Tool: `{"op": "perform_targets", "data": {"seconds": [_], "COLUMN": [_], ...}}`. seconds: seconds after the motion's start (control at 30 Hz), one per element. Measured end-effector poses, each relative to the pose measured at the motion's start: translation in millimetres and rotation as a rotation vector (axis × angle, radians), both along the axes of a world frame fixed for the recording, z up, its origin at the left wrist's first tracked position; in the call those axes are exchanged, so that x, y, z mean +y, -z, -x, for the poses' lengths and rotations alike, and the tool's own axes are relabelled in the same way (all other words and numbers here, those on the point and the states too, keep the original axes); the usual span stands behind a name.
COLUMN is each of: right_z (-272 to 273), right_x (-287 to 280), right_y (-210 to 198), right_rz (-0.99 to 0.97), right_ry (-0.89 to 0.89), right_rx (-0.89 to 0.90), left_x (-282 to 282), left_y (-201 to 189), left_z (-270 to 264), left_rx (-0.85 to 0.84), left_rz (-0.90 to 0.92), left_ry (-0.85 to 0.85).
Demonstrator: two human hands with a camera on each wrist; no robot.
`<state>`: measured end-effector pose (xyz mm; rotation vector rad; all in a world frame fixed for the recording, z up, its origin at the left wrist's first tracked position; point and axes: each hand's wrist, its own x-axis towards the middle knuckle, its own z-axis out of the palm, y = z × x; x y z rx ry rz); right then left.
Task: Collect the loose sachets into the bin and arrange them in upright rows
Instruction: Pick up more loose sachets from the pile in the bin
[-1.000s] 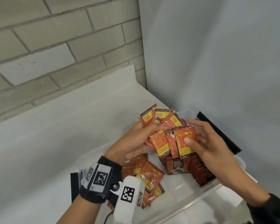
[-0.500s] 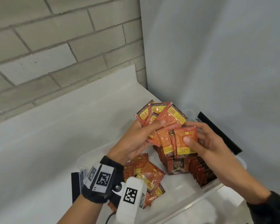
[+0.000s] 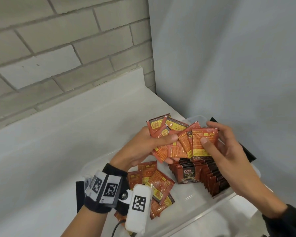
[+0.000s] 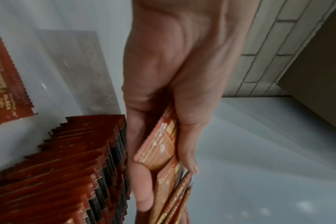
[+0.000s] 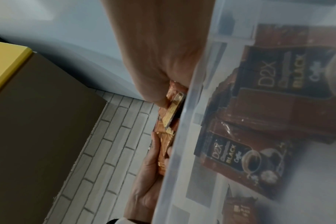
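Fingers and thumb of the left hand (image 3: 143,147) were curled round a fanned bunch of sachets (image 3: 174,142) held above the bin (image 3: 191,224), while one sachet (image 3: 203,141) was pinched by the right hand (image 3: 229,154), apparently so it could be squared before joining the upright rows (image 3: 203,175) below.

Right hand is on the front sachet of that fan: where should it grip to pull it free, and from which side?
Judging from the head view, pinch the front sachet at its free right edge and draw rightward. Its left edge overlaps the fanned sachets clamped by the left hand; the right hand already has its thumb on the face and fingers behind.
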<state>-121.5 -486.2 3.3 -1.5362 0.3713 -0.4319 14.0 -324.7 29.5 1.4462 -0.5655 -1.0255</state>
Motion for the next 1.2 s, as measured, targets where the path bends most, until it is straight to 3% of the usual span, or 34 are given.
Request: {"op": "perform_targets", "data": {"seconds": [0.23, 0.43, 0.77, 0.97, 1.2], "right_z": [1, -1, 1, 0, 0], "right_x": [0, -3, -2, -4, -2], "right_y": [-1, 4, 5, 7, 6], "right_rz": [-0.034, -0.013, 0.017, 0.006, -0.052], "right_ry": [-0.046, 0.065, 0.068, 0.087, 0.132], "right_rx": [-0.006, -0.08, -0.084, -0.131, -0.168], "left_x": [2, 4, 1, 7, -2], "left_y": [-4, -5, -8, -8, -8], "left_z": [1, 0, 8, 4, 12], "left_rx": [-0.003, 0.193, 0.058, 0.144, 0.026], "left_rz": [-0.064, -0.066, -0.031, 0.03, -0.046], "left_ry": [0.112, 0.121, 0.173, 0.269, 0.252]}}
